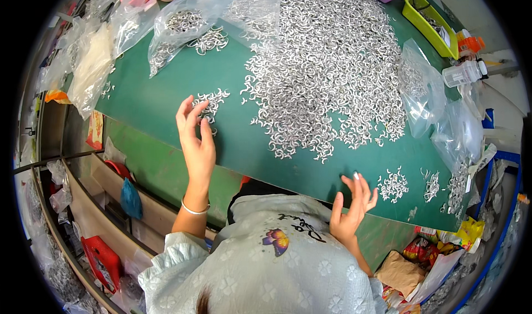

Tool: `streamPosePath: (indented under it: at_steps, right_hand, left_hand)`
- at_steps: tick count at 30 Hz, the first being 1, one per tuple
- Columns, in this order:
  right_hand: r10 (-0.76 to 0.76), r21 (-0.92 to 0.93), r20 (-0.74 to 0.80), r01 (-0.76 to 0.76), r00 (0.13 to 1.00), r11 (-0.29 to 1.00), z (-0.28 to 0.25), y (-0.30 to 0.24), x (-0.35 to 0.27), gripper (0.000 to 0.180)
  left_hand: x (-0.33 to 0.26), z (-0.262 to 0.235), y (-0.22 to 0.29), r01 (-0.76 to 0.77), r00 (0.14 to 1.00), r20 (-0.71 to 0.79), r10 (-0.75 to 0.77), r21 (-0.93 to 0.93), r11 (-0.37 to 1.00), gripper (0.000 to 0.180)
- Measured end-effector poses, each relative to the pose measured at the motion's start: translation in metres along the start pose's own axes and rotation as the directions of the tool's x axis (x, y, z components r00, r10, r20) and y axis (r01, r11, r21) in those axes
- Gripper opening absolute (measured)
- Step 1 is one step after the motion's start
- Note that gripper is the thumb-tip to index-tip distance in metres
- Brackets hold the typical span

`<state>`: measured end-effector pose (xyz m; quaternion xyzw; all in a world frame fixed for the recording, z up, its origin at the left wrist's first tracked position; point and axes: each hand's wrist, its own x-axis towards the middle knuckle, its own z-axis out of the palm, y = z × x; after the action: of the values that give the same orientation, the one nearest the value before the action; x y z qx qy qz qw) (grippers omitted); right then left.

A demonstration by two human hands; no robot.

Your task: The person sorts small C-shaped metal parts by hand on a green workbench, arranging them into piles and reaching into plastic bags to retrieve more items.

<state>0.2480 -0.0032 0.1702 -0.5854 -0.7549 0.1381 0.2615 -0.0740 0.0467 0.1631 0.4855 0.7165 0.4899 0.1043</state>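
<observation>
My left hand (198, 148) is raised at the table's near edge, fingers loosely bent and apart. Just beyond its fingertips lies a small pile of curved silver metal pieces (219, 98), partly hidden by the fingers. My right hand (352, 206) hovers over the front edge with its fingers spread. A bright spot shows at one fingertip, too small to make out. Beside that hand, to the right, are a small round heap of the same pieces (393, 185) and a narrower one (431, 186). A large spread of these curved pieces (332, 65) covers the middle and back of the green table (249, 173).
Clear plastic bags with pieces (185, 20) lie at the back left, others (424, 92) at the right. A yellow-green basket (429, 23) and a clear bottle (464, 73) stand at the right. Wooden shelving (105, 203) is at the lower left, snack packets (468, 231) at the lower right.
</observation>
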Motion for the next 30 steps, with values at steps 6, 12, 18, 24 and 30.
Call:
streamPosePath:
  at_steps: [6, 12, 18, 24, 30]
  right_hand:
    - [-0.097, 0.143, 0.098, 0.082, 0.99, 0.986, 0.014, -0.012, 0.019, 0.054]
    - [-0.046, 0.08, 0.084, 0.039, 0.995, 0.996, 0.009, -0.002, 0.015, 0.05]
    - [-0.014, 0.123, 0.069, 0.005, 0.998, 0.992, 0.006, 0.002, 0.017, 0.048]
    - [-0.027, 0.169, -0.014, 0.029, 1.0, 0.985, 0.005, 0.005, 0.01, 0.046]
    - [-0.091, 0.245, 0.072, 0.071, 0.993, 0.967, 0.009, 0.007, 0.002, 0.042]
  left_hand:
    - [-0.047, 0.039, 0.05, -0.266, 0.897, 0.36, 0.257, -0.027, 0.964, 0.026]
    - [-0.078, 0.078, 0.073, -0.35, 0.795, 0.495, 0.351, -0.099, 0.931, 0.029]
    - [-0.084, 0.08, 0.072, -0.382, 0.746, 0.544, 0.384, -0.123, 0.916, 0.029]
    - [-0.099, 0.078, 0.079, -0.348, 0.689, 0.597, 0.411, -0.225, 0.91, 0.03]
    - [-0.09, 0.08, 0.074, -0.335, 0.731, 0.547, 0.407, -0.231, 0.913, 0.031]
